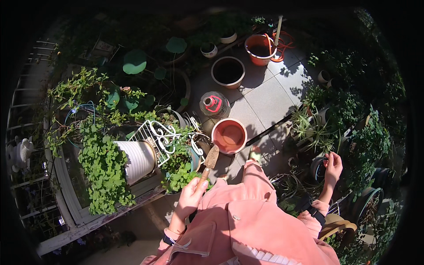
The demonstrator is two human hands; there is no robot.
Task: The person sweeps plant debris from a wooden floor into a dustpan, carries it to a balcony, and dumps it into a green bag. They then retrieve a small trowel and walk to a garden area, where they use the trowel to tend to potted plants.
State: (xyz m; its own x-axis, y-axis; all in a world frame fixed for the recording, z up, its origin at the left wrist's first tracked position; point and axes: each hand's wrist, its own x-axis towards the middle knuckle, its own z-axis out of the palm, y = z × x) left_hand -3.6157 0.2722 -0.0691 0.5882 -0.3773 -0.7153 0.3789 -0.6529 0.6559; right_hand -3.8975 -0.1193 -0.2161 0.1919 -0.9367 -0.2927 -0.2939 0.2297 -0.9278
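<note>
My left hand (193, 193) grips the wooden handle of a small garden trowel (212, 157), its soil-stained blade pointing up and away. The trowel's tip appears by the near rim of a reddish plastic plant pot (230, 134), whose bare inside bottom shows. Just beyond that pot stands a large clear plastic bottle (221, 112) with a red handle and no cap. Off to the right, my right hand (333, 169) is raised beside a dark pot (318, 169) and spider plant leaves (311, 127). Its fingertips are pinched together; whether something thin is between them is unclear.
Farther off stand a dark-filled pot (239, 83) and an orange bucket (258, 60) with an orange hose (283, 44). At left, a ribbed white planter (137, 160) lies tilted by a white scrolled metal rack (162, 139). Dense potted plants (371, 142) line the right.
</note>
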